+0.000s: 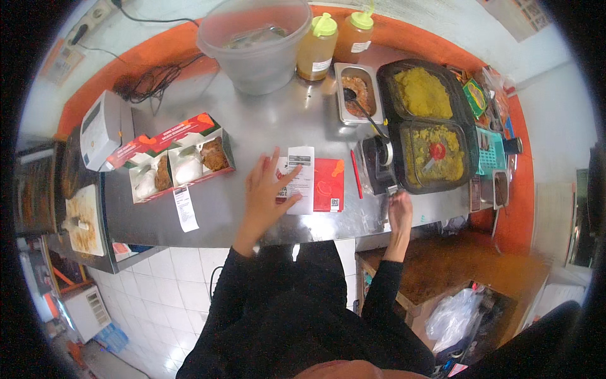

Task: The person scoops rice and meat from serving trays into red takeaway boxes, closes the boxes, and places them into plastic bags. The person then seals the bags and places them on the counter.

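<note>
My left hand (270, 196) is spread over a printed paper receipt (305, 182), with fingertips resting on it. Under the receipt lies a flat red and white printed carton (328, 182) on the steel counter. My right hand (401, 211) is at the near end of a black tape dispenser (377, 173), its fingers pinched on the tape end at the cutter. The strip itself is hard to make out. A red pen (356, 174) lies between the carton and the dispenser.
Left on the steel counter (255, 124) are two open food boxes (175, 163) with rice and fried chicken, a second receipt (185, 212) and a label printer (103, 130). A plastic tub (258, 57), sauce bottles (317, 52), a steel pan (358, 94) and yellow-food containers (428, 137) stand behind and right.
</note>
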{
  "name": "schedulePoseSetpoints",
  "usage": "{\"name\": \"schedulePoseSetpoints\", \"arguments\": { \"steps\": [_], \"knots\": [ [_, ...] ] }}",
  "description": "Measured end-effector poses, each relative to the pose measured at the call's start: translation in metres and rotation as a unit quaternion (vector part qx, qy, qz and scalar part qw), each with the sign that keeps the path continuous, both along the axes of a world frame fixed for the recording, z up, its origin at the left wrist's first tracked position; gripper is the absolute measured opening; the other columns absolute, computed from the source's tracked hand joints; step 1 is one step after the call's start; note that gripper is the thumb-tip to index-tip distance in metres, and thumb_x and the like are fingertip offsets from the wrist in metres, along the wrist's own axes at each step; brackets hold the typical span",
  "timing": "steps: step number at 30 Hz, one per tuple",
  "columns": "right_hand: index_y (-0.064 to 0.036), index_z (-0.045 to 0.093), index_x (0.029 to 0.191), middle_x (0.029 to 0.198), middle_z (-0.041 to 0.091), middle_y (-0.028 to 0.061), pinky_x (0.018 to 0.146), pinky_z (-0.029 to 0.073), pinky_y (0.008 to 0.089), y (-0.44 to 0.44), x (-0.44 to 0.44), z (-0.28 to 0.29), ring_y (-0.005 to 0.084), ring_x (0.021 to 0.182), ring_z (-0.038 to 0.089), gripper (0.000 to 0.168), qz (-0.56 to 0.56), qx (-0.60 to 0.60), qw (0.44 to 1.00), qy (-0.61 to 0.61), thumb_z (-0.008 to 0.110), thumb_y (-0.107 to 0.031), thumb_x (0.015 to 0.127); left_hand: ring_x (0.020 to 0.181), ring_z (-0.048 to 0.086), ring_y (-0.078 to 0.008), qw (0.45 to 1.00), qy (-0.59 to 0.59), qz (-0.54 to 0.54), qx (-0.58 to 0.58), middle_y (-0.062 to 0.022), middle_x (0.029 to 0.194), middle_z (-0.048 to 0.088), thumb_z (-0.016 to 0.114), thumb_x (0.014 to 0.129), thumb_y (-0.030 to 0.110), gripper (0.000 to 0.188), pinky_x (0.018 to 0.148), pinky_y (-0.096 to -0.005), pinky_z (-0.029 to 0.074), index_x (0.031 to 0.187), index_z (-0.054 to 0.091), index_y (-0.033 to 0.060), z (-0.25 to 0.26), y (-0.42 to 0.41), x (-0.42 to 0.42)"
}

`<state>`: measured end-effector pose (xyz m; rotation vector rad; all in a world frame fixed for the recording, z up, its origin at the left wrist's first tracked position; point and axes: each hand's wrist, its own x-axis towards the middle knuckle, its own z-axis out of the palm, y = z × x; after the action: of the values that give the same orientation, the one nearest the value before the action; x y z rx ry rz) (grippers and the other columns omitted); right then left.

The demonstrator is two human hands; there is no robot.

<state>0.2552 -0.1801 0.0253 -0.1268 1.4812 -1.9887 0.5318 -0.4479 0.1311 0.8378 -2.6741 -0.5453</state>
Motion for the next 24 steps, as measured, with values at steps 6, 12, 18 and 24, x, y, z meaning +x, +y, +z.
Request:
{"name": "schedulePoseSetpoints", "arguments": {
  "steps": [6, 12, 18, 24],
  "knots": [
    [0.001, 0.064, 0.080, 0.073, 0.061, 0.0056, 0.065, 0.050, 0.0363, -0.002, 0.014, 0.037, 0.0196, 0.069, 0.061, 0.023, 0.006, 0.458, 0.778, 0.429, 0.069, -0.019, 0.088, 0.144, 0.018, -0.0389, 0.999, 0.013, -0.046, 0.025, -0.0092, 0.158, 0.020, 0.066, 0.079, 0.052, 0.058, 0.112, -0.0552, 0.021, 0.134, 0.053, 0.0410, -0.004, -0.008, -0.003],
    [0.001, 0.070, 0.095, 0.064, 0.060, 0.0017, 0.049, 0.043, 0.0251, -0.075, 0.072, 0.127, 0.0057, 0.053, 0.053, 0.017, 0.186, 0.322, 0.896, 0.242, 0.068, -0.015, 0.087, 0.145, 0.016, -0.0372, 0.999, 0.022, -0.027, 0.017, -0.0098, 0.159, 0.019, 0.069, 0.075, 0.051, 0.062, 0.112, -0.0549, 0.021, 0.135, 0.052, 0.0412, -0.013, -0.005, 0.002],
    [-0.002, 0.034, 0.146, 0.062, 0.058, 0.0069, 0.048, 0.045, 0.0275, -0.191, 0.092, 0.127, 0.0110, 0.049, 0.053, 0.082, 0.369, 0.291, 0.775, 0.423, 0.077, -0.014, 0.078, 0.145, 0.016, -0.0383, 0.999, 0.013, -0.025, 0.033, -0.0133, 0.158, 0.020, 0.070, 0.075, 0.049, 0.061, 0.112, -0.0574, 0.017, 0.133, 0.053, 0.0419, -0.009, -0.009, 0.005],
    [-0.003, 0.018, 0.150, 0.095, 0.065, 0.0154, 0.067, 0.053, 0.0320, -0.128, 0.069, 0.124, 0.0183, 0.079, 0.064, 0.095, 0.222, 0.379, 0.818, 0.371, 0.075, -0.032, 0.081, 0.145, 0.016, -0.0367, 0.983, 0.149, 0.003, 0.110, -0.0224, 0.155, 0.020, 0.073, 0.078, 0.041, 0.080, 0.113, -0.0547, 0.020, 0.146, 0.037, 0.0210, -0.053, -0.013, 0.002]
  ]
}}
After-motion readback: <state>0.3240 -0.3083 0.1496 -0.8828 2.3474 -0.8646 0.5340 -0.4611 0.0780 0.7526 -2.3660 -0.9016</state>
